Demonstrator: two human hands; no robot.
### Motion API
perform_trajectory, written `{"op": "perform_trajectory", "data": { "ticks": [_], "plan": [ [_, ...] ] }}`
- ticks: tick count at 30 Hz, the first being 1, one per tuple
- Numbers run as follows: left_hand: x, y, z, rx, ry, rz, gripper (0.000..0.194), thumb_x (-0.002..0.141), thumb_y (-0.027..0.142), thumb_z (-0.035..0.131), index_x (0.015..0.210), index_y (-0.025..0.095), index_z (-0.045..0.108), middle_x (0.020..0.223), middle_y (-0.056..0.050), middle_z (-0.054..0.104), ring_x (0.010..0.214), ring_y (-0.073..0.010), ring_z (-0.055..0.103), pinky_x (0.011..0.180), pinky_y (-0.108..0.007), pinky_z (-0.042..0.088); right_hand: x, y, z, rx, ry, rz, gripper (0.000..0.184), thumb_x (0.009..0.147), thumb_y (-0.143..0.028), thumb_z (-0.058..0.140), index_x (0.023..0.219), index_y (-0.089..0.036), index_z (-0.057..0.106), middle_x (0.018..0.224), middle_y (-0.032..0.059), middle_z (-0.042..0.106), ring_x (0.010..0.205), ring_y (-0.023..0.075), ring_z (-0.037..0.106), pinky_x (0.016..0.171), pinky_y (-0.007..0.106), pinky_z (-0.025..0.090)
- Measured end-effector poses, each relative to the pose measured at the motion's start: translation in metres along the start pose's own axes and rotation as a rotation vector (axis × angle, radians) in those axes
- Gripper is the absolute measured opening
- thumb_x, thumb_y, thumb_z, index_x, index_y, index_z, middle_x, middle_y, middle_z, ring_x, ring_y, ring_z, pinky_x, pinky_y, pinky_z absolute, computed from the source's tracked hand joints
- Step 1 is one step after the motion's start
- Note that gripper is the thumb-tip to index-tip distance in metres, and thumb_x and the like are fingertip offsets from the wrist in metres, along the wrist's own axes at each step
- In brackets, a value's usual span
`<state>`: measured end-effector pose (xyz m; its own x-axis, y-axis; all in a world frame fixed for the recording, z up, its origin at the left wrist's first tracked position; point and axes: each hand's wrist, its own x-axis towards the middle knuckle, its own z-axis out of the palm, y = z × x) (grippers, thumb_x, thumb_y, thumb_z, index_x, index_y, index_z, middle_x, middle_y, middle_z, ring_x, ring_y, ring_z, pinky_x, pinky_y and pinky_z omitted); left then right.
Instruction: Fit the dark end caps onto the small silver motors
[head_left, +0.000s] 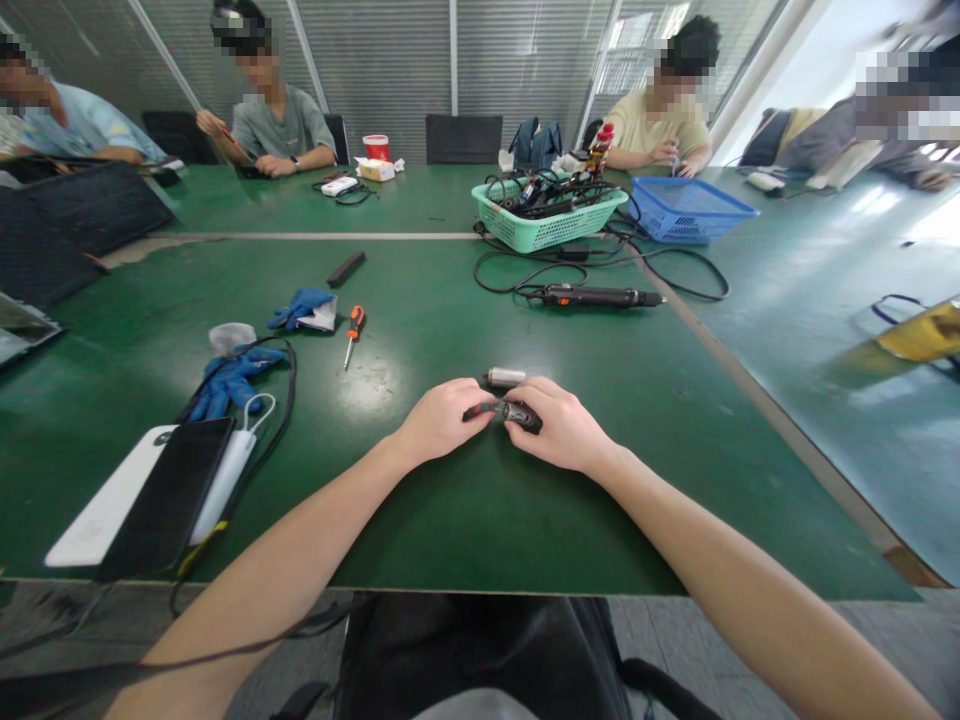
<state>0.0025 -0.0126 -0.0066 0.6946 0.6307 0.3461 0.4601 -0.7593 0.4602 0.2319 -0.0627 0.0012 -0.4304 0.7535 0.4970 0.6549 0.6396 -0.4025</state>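
Note:
My right hand (559, 425) is closed around a small dark cylindrical part (523, 416) with a metallic end facing left. Between the thumb and fingers of my left hand (442, 418) is a thin dark piece with a reddish streak (480, 410). The two pieces meet or nearly meet at a small metallic bit; whether they are joined I cannot tell. Just beyond my fingertips a silver cylinder with a dark end (506, 377) lies on the green table (495, 520). An orange-and-black screwdriver (353, 330) rests farther off to the left.
A black corded electric screwdriver (600, 297) lies ahead, before a green basket of tools and cables (555, 228) and a blue basket (690, 210). At left are blue gloves (232, 382), a black phone (176, 490), a white power bank (225, 480) and a cable. Several people sit around the table.

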Motion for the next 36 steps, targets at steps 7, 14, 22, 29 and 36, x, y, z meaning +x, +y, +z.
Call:
{"op": "perform_trajectory", "data": {
  "ticks": [7,14,22,29,36],
  "plan": [
    [0.000,0.000,-0.001,-0.015,0.009,-0.019,0.019,0.097,0.027,0.060,0.108,0.020,0.073,0.085,-0.001,0.063,0.078,-0.0142,0.060,0.071,-0.026,0.047,-0.001,0.002,0.000,-0.010,0.003,-0.003,0.025,0.087,-0.024,0.062,0.112,-0.023,0.065,0.112,0.0111,0.070,0.109,0.0286,0.066,0.094,0.045,0.058],
    [0.000,0.001,-0.001,-0.034,0.024,-0.005,0.020,0.097,0.029,0.060,0.110,0.021,0.073,0.085,-0.002,0.065,0.078,-0.0145,0.061,0.072,-0.026,0.048,0.000,0.004,0.001,-0.016,-0.007,0.015,0.025,0.086,-0.024,0.063,0.111,-0.024,0.065,0.111,0.0105,0.070,0.109,0.0289,0.066,0.092,0.045,0.059],
    [0.000,0.001,-0.001,-0.024,0.010,0.013,0.021,0.098,0.028,0.060,0.112,0.019,0.073,0.088,-0.003,0.067,0.080,-0.0155,0.062,0.075,-0.028,0.049,0.000,0.001,0.001,0.000,-0.005,-0.004,0.025,0.088,-0.024,0.062,0.113,-0.022,0.065,0.111,0.0110,0.071,0.109,0.0287,0.066,0.093,0.045,0.058],
    [-0.001,-0.003,-0.001,-0.070,0.005,0.017,0.024,0.099,0.027,0.060,0.118,0.022,0.073,0.094,-0.003,0.069,0.084,-0.0146,0.064,0.077,-0.026,0.050,0.000,-0.001,-0.001,0.003,-0.005,-0.022,0.025,0.088,-0.023,0.062,0.112,-0.022,0.065,0.110,0.0109,0.071,0.107,0.0282,0.067,0.093,0.044,0.058],
    [-0.001,-0.009,0.002,-0.087,0.055,0.060,0.024,0.100,0.031,0.061,0.118,0.023,0.075,0.091,-0.002,0.068,0.081,-0.0131,0.064,0.075,-0.025,0.050,0.000,-0.002,-0.003,0.006,0.005,-0.039,0.025,0.087,-0.022,0.062,0.112,-0.022,0.065,0.109,0.0106,0.071,0.106,0.0280,0.067,0.093,0.044,0.058]
  ]
}}
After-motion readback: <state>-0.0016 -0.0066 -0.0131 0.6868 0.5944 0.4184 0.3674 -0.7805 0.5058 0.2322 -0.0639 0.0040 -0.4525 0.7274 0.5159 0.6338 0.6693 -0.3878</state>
